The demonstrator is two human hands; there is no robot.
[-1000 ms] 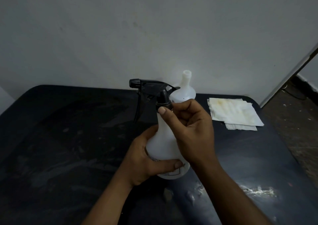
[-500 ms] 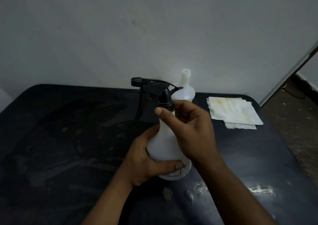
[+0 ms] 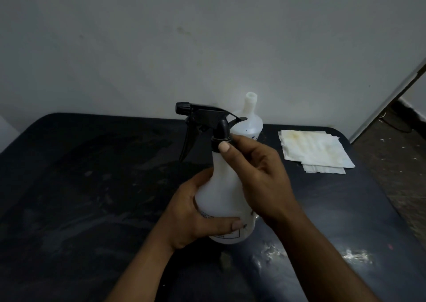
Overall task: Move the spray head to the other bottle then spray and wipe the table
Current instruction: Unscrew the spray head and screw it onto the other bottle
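A white bottle (image 3: 221, 200) stood in the middle of the dark tabletop (image 3: 80, 198). The left hand (image 3: 196, 216) was wrapped around its lower part, fingers clamped on it. The black spray head (image 3: 205, 121) sat on top of this bottle, its nozzle pointing left. The right hand (image 3: 260, 177) pinched the spray head's collar with its fingers. Just behind stood the other bottle (image 3: 250, 119) with an open neck. Folded white paper towels (image 3: 315, 149) lay far right.
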